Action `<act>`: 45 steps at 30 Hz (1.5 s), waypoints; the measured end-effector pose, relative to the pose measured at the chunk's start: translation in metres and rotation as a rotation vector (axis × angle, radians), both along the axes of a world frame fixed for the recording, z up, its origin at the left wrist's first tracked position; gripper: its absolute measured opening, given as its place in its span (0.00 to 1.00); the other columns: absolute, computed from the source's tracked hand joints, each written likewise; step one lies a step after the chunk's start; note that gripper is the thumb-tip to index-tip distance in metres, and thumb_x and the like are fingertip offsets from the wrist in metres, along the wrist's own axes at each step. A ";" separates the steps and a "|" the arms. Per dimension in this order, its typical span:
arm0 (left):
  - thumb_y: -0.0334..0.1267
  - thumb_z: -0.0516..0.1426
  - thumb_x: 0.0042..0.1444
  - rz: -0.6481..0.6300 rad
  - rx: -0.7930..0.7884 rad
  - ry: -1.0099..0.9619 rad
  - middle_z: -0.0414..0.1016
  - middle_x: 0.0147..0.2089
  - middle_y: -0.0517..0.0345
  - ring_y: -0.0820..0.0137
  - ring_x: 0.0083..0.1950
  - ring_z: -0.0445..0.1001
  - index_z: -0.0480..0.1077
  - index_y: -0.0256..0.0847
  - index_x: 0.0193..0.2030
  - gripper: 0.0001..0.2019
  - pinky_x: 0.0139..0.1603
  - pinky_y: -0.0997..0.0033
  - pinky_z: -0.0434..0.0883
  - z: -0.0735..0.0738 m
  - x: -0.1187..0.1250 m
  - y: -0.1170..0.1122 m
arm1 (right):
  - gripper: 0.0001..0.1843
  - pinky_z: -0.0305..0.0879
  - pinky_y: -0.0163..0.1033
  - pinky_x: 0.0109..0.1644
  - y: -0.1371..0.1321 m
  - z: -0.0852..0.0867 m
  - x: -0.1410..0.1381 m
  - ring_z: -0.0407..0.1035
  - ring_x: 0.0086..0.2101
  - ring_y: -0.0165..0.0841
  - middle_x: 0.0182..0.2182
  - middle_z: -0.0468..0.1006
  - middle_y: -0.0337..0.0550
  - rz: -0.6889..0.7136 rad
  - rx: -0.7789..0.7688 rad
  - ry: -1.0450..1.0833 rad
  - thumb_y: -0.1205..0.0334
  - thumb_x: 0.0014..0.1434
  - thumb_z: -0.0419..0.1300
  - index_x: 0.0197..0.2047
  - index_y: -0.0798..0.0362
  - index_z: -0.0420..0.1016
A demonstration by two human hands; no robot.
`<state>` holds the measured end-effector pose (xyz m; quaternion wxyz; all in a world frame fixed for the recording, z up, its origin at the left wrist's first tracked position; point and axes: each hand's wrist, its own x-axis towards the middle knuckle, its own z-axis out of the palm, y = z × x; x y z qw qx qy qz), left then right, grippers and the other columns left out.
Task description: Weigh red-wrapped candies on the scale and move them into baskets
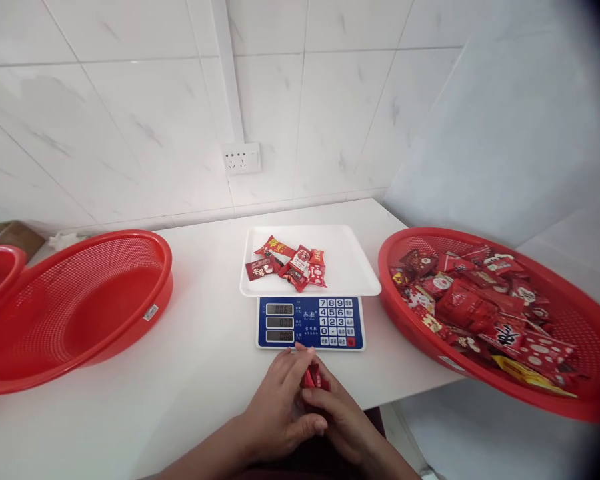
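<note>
My right hand (339, 408) is closed around small red wrapped snack packets (314, 377), its thumb over their lower end. My left hand (281, 399) lies against it, fingers stretched across the right fingertips and thumb apart. How many packets are held is hidden by the hands. Both hands are just in front of a blue and white digital scale (310, 341). On the scale's white tray (353, 267) rests a small pile of red snack packets (293, 263). The scale's displays are lit with digits.
At the right, a red plastic basket (405, 319) holds many red packets and a yellow one (533, 378), and overhangs the table edge. A red basket (87, 310) stands left, with part of another red basket (0, 270) beside it. A wall socket (242, 159) is behind the white table (205, 373).
</note>
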<state>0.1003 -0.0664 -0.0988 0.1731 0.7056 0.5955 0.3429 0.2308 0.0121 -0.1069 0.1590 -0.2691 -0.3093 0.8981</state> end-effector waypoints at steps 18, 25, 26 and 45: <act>0.51 0.40 0.60 1.147 -0.324 0.637 0.49 0.66 0.33 0.41 0.65 0.50 0.50 0.38 0.65 0.30 0.56 0.37 0.57 0.087 -0.172 0.003 | 0.29 0.52 0.27 0.24 0.032 -0.029 0.009 0.65 0.25 0.24 0.28 0.76 0.40 0.461 0.081 0.188 0.70 0.37 0.66 0.47 0.56 0.70; 0.52 0.38 0.60 1.107 -0.489 0.476 0.73 0.50 0.41 0.51 0.47 0.73 0.51 0.41 0.64 0.29 0.37 0.57 0.70 0.093 -0.170 -0.002 | 0.27 0.52 0.29 0.32 0.035 -0.014 0.005 0.65 0.28 0.24 0.29 0.74 0.36 0.505 0.171 -0.001 0.74 0.38 0.63 0.45 0.55 0.71; 0.51 0.38 0.60 1.085 -0.463 0.492 0.73 0.50 0.42 0.52 0.47 0.73 0.52 0.40 0.64 0.28 0.36 0.59 0.70 0.094 -0.166 0.001 | 0.27 0.52 0.30 0.32 0.034 -0.013 0.005 0.65 0.28 0.24 0.29 0.74 0.36 0.504 0.168 -0.009 0.73 0.38 0.64 0.45 0.54 0.72; 0.40 0.52 0.57 0.495 -0.155 0.457 0.74 0.45 0.51 0.60 0.50 0.70 0.66 0.41 0.51 0.16 0.47 0.63 0.69 0.091 -0.107 0.110 | 0.31 0.49 0.31 0.31 0.035 -0.023 0.004 0.64 0.27 0.24 0.30 0.75 0.38 0.446 0.134 0.130 0.64 0.37 0.70 0.47 0.54 0.70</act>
